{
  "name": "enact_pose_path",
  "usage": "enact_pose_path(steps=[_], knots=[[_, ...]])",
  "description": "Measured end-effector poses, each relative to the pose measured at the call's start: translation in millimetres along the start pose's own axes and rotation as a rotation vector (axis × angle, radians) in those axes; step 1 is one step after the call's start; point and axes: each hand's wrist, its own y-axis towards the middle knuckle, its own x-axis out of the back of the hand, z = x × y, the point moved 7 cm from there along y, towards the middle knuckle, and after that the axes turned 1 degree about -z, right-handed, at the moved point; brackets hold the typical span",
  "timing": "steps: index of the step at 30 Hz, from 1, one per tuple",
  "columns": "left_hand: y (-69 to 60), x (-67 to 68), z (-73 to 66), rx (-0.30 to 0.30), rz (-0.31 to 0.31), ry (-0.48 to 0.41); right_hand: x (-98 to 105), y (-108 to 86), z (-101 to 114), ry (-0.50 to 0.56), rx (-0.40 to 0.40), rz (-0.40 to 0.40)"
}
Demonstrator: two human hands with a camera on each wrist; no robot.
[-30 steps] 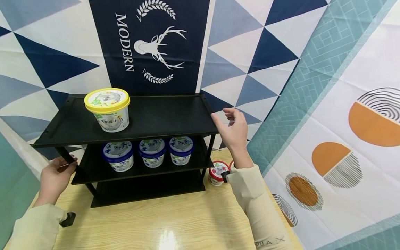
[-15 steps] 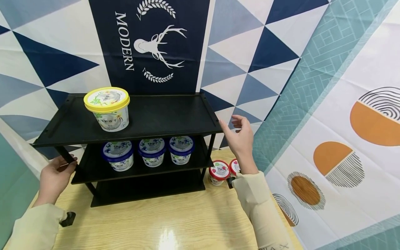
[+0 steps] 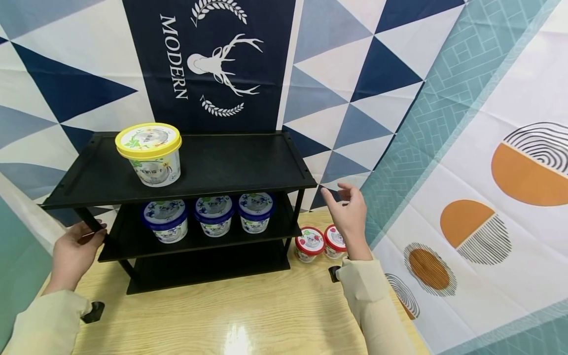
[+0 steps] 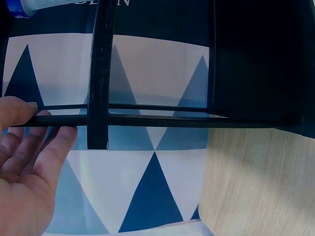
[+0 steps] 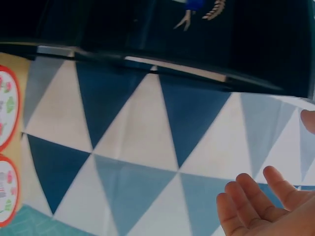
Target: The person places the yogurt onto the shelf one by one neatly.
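My left hand [image 3: 74, 254] pinches the front left post of a black three-tier shelf rack [image 3: 241, 165]. In the left wrist view, its thumb and fingers [image 4: 59, 145] lie on either side of the thin black post [image 4: 64, 120]. Off the rack's right side, my right hand [image 3: 349, 217] hangs in the air with fingers relaxed, apart from the top tier. The right wrist view shows its fingers [image 5: 248, 199] holding nothing. A yellow-lidded tub [image 3: 153, 155] sits at the left of the top tier. Three blue-lidded tubs [image 3: 215, 215] stand in a row on the middle tier.
Two red-lidded tubs [image 3: 309, 240] stand on the wooden table [image 3: 199, 315] right of the rack, below my right hand. A patterned wall cloth [image 3: 328, 74] hangs close behind the rack. More printed cloth [image 3: 470, 236] borders the table's right side.
My right hand has come away from the rack's top right edge, moving right and down. The second red-lidded tub shows more fully. My left hand stays on the post.
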Motion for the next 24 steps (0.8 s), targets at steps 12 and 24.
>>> enact_pose_path(steps=[12, 24], knots=[[-1.2, 0.9, -1.6, -0.002, 0.000, -0.011, -16, -17.8, -53, -0.080, -0.138, 0.058], [-1.5, -1.2, 0.6, 0.028, 0.019, 0.024, -39, -37.8, -109, -0.151, -0.219, 0.119]])
